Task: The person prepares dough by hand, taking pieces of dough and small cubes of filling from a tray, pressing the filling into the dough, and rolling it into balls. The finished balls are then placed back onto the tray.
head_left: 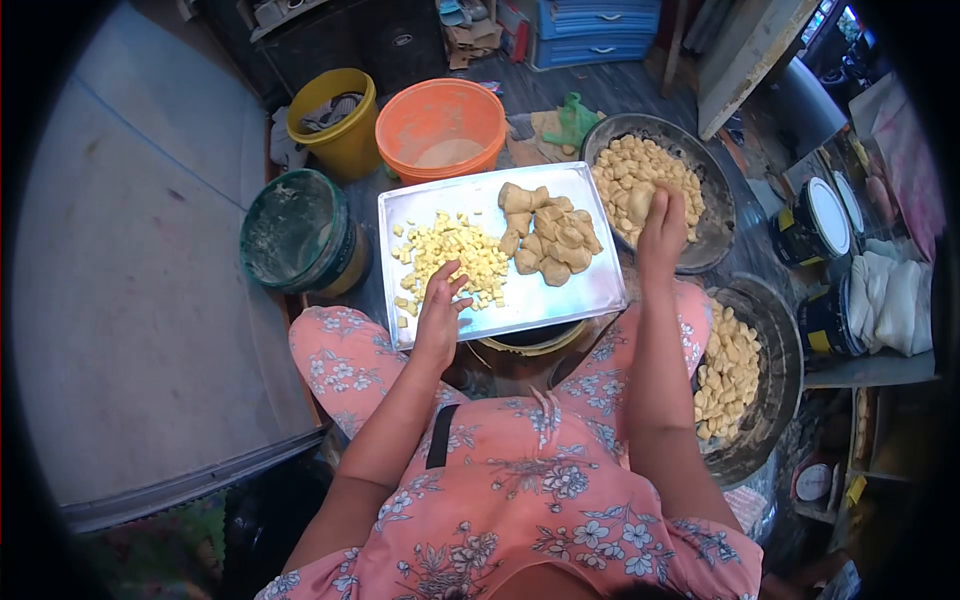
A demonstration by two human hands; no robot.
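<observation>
Tray (590,295) of yellow cubes (452,250) and dough (560,238), basins (715,185) of pieces (728,375), left hand (437,312) spread, right hand (662,235) pinching dough ball (640,206)

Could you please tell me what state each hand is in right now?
Left hand: open, fingers loosely bent at the yellow cubes.
Right hand: closed, holding a dough piece over the round pan.

Home-like food-making room: blue drawers (598,35), buckets (440,108) on floor (625,88), dough pieces (728,375) in wide basins (778,400).
</observation>
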